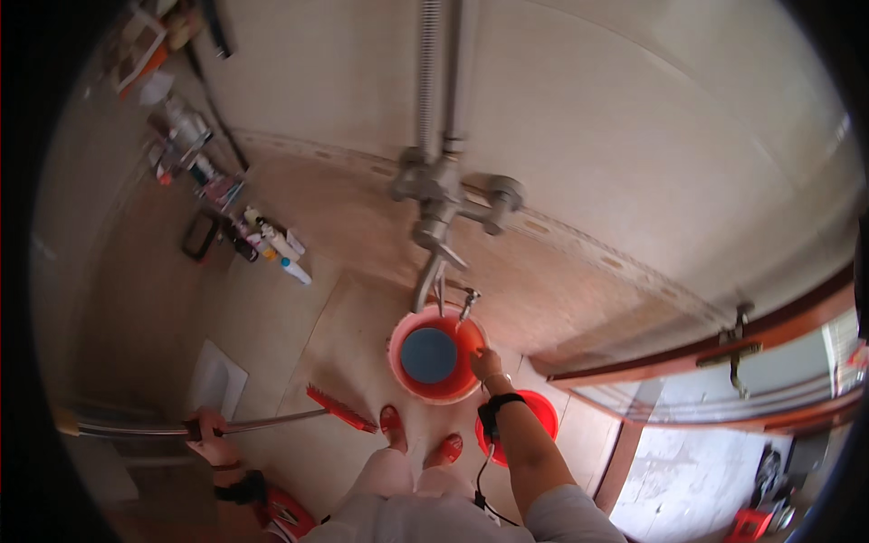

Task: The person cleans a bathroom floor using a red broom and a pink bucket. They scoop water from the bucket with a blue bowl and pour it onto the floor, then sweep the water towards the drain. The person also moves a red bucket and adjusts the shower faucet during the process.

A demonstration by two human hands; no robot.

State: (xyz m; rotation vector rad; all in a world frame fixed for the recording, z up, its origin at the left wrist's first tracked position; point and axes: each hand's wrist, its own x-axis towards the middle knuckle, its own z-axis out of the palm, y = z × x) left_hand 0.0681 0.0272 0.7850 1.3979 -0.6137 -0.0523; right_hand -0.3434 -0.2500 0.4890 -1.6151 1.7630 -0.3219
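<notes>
My left hand (pixel 206 434) is closed around the metal handle (pixel 271 422) of a floor brush. The brush's red bristle head (pixel 341 408) rests by my left foot. At the right rim of a pink-red plastic bucket (pixel 440 392) is my right hand (pixel 487 365), its fingers curled over the inside; whether they grip the rim is unclear. Bluish-grey liquid or a blue-grey bottom (pixel 429 356) shows inside the bucket. Above its far rim are a small wall tap (pixel 470 300) and the spout (pixel 426 282) of a shower mixer (pixel 438 197).
A red basin (pixel 540 414) lies partly under my right forearm. Toiletry bottles (pixel 275 241) stand along the left wall, near a white floor fixture (pixel 216 377). On the right are a wood-framed door (pixel 679 349) and a threshold (pixel 619 461). A cable (pixel 481 478) hangs from my right wrist.
</notes>
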